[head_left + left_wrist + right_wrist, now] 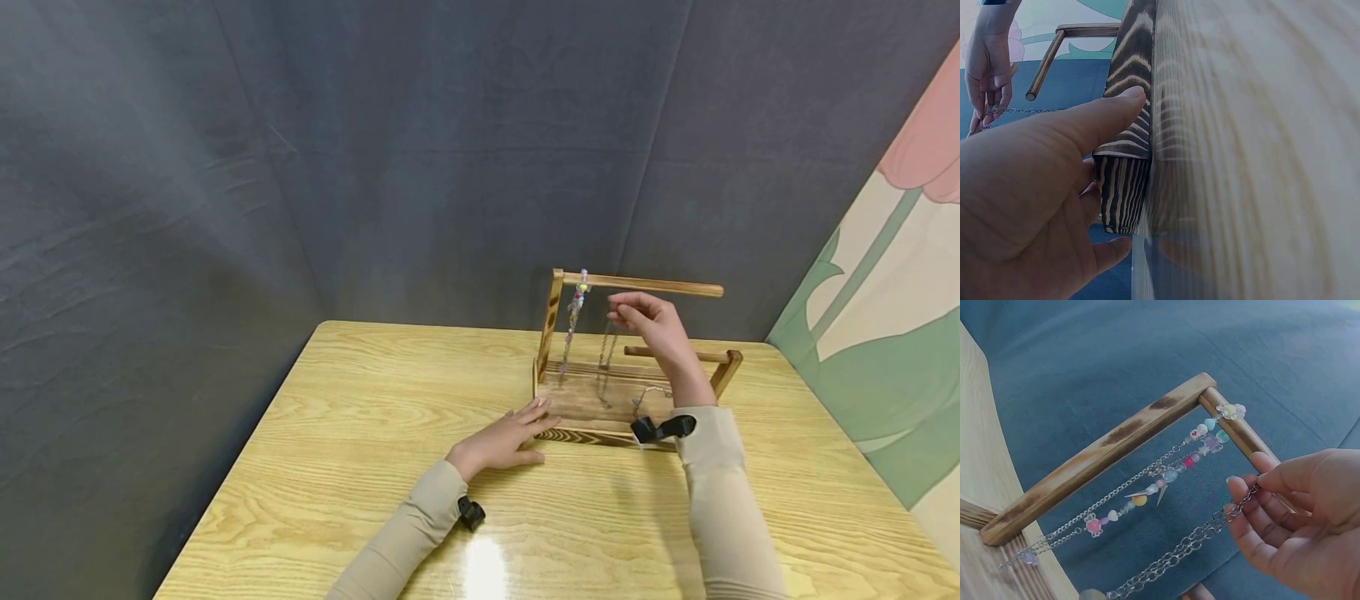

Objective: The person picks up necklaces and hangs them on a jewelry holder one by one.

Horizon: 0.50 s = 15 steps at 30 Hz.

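Thumb and fingertips of my right hand (654, 327) pinch a silver chain necklace (1188, 545) by its upper end, just under the top bar (675, 287) of a wooden jewelry stand (577, 407). The doubled chain hangs down toward the stand's base. Beside it, a necklace with pastel beads and candy-shaped charms (1141, 494) loops over the same bar near the upright post. My left hand (498, 442) rests at the stand's front left corner with fingers extended. In the left wrist view its thumb (1125, 103) lies against the dark-grained front board.
On the stand's right side is a lower, shorter bar (708, 357). A small bracelet (651, 390) hangs near it, partly hidden by the right wrist. The stand sits on a light wood table (375, 400), before a dark curtain (450, 167) and a flower-painted wall panel (885, 350).
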Each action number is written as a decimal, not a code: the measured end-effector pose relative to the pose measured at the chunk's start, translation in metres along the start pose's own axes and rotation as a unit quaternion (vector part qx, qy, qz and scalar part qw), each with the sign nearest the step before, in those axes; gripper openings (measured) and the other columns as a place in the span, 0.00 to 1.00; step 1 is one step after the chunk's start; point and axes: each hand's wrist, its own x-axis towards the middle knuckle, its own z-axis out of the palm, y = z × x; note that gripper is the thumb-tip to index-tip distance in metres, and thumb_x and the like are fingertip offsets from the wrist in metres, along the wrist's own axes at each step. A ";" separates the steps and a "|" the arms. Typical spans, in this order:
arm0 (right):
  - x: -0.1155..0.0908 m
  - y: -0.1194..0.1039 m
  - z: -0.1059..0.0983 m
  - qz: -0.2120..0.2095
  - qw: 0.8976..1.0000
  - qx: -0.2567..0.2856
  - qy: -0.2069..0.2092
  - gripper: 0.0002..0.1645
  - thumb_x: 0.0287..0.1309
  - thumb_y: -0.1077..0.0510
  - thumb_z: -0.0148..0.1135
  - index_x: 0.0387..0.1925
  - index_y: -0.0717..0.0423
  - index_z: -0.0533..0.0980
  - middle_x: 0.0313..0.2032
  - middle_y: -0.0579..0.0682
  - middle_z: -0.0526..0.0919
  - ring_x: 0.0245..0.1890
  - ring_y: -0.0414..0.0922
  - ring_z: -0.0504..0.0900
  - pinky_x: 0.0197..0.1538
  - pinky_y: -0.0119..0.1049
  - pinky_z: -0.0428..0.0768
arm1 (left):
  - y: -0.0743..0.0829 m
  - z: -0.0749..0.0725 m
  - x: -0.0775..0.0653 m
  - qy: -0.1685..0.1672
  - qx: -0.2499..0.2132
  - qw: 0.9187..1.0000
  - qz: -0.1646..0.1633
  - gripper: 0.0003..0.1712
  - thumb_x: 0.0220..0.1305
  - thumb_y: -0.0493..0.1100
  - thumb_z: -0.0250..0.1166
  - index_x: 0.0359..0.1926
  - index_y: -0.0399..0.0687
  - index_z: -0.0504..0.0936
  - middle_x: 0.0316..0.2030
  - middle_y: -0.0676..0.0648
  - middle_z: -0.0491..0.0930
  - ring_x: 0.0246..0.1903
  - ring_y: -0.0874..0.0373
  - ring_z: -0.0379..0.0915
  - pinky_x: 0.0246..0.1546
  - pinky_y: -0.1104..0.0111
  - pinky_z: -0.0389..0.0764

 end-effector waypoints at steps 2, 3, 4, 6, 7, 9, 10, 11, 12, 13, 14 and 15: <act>0.001 0.000 -0.001 0.003 1.000 -0.002 0.005 0.16 0.66 0.56 0.51 0.50 0.61 0.75 0.40 0.42 0.79 0.41 0.39 0.81 0.42 0.26 0.79 | 0.000 0.001 0.001 0.001 0.004 1.000 0.000 0.38 0.67 0.55 0.53 0.73 0.55 0.49 0.73 0.46 0.36 0.72 0.53 0.28 0.67 0.46 0.50; 0.001 0.000 -0.002 0.005 1.000 -0.002 0.007 0.16 0.66 0.56 0.51 0.50 0.61 0.75 0.40 0.42 0.79 0.41 0.39 0.81 0.42 0.26 0.79 | 0.000 0.001 0.001 0.000 0.005 1.000 0.000 0.38 0.67 0.55 0.53 0.73 0.55 0.48 0.73 0.46 0.36 0.72 0.54 0.28 0.67 0.46 0.50; 0.001 -0.001 -0.002 0.005 1.000 -0.001 0.008 0.16 0.66 0.57 0.51 0.50 0.61 0.75 0.40 0.42 0.79 0.41 0.38 0.81 0.42 0.26 0.79 | -0.001 0.001 0.001 0.001 0.006 1.000 -0.001 0.38 0.67 0.55 0.52 0.73 0.55 0.49 0.73 0.46 0.36 0.72 0.54 0.28 0.67 0.46 0.50; 0.001 -0.001 -0.003 0.007 1.000 0.003 0.011 0.16 0.66 0.56 0.51 0.50 0.60 0.75 0.41 0.46 0.79 0.41 0.38 0.81 0.42 0.26 0.79 | -0.001 0.001 0.002 0.000 0.008 1.000 -0.001 0.38 0.67 0.55 0.52 0.73 0.55 0.48 0.73 0.46 0.36 0.72 0.54 0.28 0.67 0.46 0.50; 0.001 -0.001 -0.004 0.006 1.000 0.009 0.010 0.15 0.66 0.57 0.51 0.50 0.60 0.75 0.41 0.46 0.79 0.41 0.37 0.81 0.42 0.25 0.79 | -0.001 0.001 0.002 -0.001 0.007 1.000 0.000 0.38 0.67 0.55 0.52 0.73 0.55 0.48 0.73 0.46 0.35 0.72 0.54 0.27 0.67 0.46 0.50; 0.000 -0.001 -0.005 0.002 1.000 0.022 0.008 0.14 0.66 0.57 0.52 0.49 0.59 0.75 0.41 0.47 0.78 0.40 0.36 0.81 0.42 0.24 0.79 | -0.001 0.001 0.002 -0.002 0.007 1.000 0.000 0.38 0.67 0.55 0.52 0.73 0.55 0.48 0.73 0.46 0.35 0.72 0.54 0.27 0.67 0.46 0.50; 0.000 -0.001 -0.006 -0.001 1.000 0.027 0.007 0.14 0.66 0.58 0.52 0.49 0.58 0.76 0.41 0.48 0.78 0.39 0.35 0.81 0.42 0.24 0.79 | -0.001 0.001 0.002 -0.001 0.008 1.000 0.001 0.38 0.67 0.55 0.52 0.73 0.55 0.48 0.73 0.46 0.36 0.72 0.54 0.27 0.67 0.46 0.50; 0.000 0.000 -0.006 -0.003 0.999 0.032 0.008 0.13 0.66 0.58 0.52 0.48 0.57 0.76 0.41 0.48 0.79 0.39 0.35 0.81 0.42 0.24 0.79 | -0.001 0.001 0.002 -0.002 0.007 1.000 0.002 0.38 0.67 0.55 0.52 0.73 0.54 0.48 0.73 0.46 0.35 0.72 0.53 0.27 0.66 0.45 0.50; 0.000 0.000 -0.007 -0.005 0.999 0.035 0.009 0.13 0.65 0.58 0.52 0.48 0.56 0.76 0.39 0.46 0.79 0.38 0.34 0.81 0.42 0.23 0.79 | -0.001 0.001 0.001 -0.002 0.007 1.000 0.002 0.38 0.67 0.55 0.52 0.73 0.54 0.48 0.73 0.46 0.35 0.72 0.53 0.28 0.66 0.45 0.50; 0.000 0.001 -0.008 -0.007 0.999 0.034 0.010 0.13 0.66 0.59 0.52 0.48 0.56 0.76 0.39 0.44 0.79 0.38 0.33 0.81 0.41 0.23 0.79 | -0.001 0.001 0.002 -0.002 0.007 1.000 0.001 0.38 0.67 0.54 0.52 0.73 0.54 0.48 0.73 0.45 0.35 0.72 0.53 0.28 0.66 0.45 0.50; -0.001 0.001 -0.008 -0.006 0.999 0.032 0.014 0.13 0.66 0.59 0.52 0.48 0.56 0.77 0.38 0.42 0.79 0.38 0.34 0.81 0.41 0.23 0.79 | -0.001 0.001 0.002 -0.003 0.007 1.000 0.001 0.38 0.67 0.54 0.52 0.73 0.54 0.48 0.73 0.45 0.35 0.72 0.53 0.28 0.66 0.45 0.50; -0.001 0.002 -0.008 -0.006 0.999 0.027 0.017 0.13 0.66 0.59 0.52 0.48 0.56 0.77 0.38 0.41 0.79 0.39 0.35 0.81 0.41 0.23 0.79 | -0.001 0.001 0.002 -0.003 0.007 1.000 0.000 0.38 0.67 0.54 0.52 0.73 0.54 0.48 0.73 0.45 0.35 0.72 0.53 0.28 0.66 0.45 0.50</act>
